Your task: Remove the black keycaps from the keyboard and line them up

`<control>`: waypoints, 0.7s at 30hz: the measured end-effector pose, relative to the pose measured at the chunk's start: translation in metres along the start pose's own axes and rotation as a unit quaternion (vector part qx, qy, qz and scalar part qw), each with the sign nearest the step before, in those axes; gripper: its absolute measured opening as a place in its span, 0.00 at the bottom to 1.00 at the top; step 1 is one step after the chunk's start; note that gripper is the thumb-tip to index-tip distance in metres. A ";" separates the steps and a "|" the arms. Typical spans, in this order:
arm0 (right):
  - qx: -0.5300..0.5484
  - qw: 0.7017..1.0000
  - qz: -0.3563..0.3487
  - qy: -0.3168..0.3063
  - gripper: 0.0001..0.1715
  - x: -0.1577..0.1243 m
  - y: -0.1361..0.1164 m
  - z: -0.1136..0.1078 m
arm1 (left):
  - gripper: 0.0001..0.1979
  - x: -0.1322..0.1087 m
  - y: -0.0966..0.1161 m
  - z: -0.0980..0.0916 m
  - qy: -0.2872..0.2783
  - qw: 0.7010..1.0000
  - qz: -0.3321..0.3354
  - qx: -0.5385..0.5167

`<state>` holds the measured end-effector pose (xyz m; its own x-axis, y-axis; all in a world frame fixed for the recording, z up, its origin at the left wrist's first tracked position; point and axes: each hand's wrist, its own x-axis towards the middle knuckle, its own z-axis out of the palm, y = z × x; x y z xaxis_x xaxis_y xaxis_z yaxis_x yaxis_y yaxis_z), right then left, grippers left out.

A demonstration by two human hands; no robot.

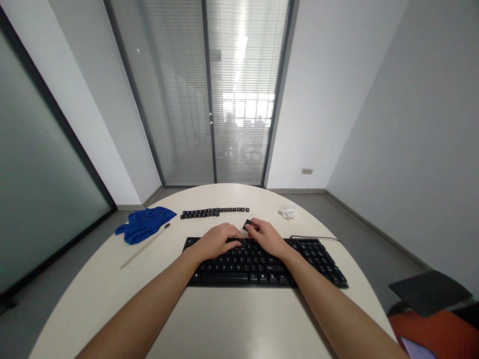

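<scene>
Right hand [265, 234] pinches a small black piece [247, 224] between thumb and fingers, just above the far edge of the black keyboard [243, 277]; the piece is too small to make out clearly. Beside it, the left hand [219, 243] is low over the keys, thumb and fingers slightly apart, though I cannot tell whether it grips anything. The keyboard lies flat on the pale round table [239, 321], its cable [318, 237] running off at the far right. Past the hands, loose black keycaps [200, 213] stand in rows. Left of those sit a blue cloth [147, 224] and a thin dark-tipped stick [145, 247]; to the right, a crumpled white tissue [287, 212].
</scene>
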<state>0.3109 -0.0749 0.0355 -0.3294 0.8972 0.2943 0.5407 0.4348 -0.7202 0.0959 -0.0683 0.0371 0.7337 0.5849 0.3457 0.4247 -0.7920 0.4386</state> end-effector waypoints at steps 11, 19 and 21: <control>0.003 1.000 -0.011 -0.002 0.19 -0.001 0.001 0.001 | 0.08 -0.001 0.007 -0.005 0.014 1.000 -0.004 0.023; -0.018 1.000 -0.024 -0.002 0.18 -0.003 -0.006 -0.001 | 0.06 0.001 0.005 -0.004 0.022 0.999 -0.011 -0.041; -0.021 1.000 -0.017 -0.001 0.18 -0.003 -0.006 0.000 | 0.05 0.001 0.004 -0.005 0.026 0.997 -0.011 -0.072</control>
<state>0.3087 -0.0799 0.0396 -0.3497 0.8813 0.3178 0.5612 0.4686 -0.6822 0.0963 -0.0698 0.0431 0.6945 0.6136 0.3758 0.3577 -0.7476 0.5596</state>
